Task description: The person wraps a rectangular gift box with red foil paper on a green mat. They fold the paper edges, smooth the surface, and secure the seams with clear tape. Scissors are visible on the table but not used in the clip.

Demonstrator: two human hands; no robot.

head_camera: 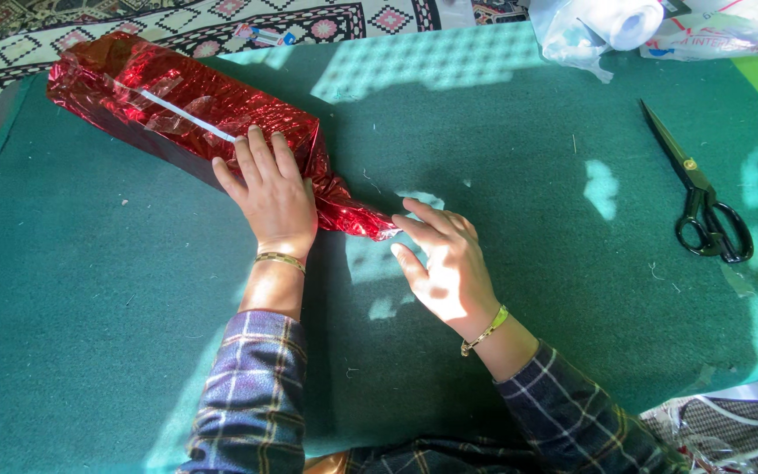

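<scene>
Left hand [272, 195] flat, fingers spread, pressing red foil parcel [177, 114] stretching toward ten o'clock; right hand [446, 263] open, fingertips touching its twisted end at four o'clock.

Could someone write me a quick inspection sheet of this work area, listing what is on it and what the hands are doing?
Surface: green felt mat, patched with sunlight and shadow.
Job's things: long box in shiny red foil wrap, lying slantwise, a strip of clear tape along its top; the foil at its near end is gathered into a twisted tail.
Clutter: black scissors lying closed at the right; white roll in clear plastic at the far edge; small scraps of film near the right edge.
Grippers: left hand pressed flat on the wrapped box; right hand on the mat, fingertips at the foil tail.
Cables: nothing seen.
Surroundings: patterned carpet beyond the mat.
</scene>
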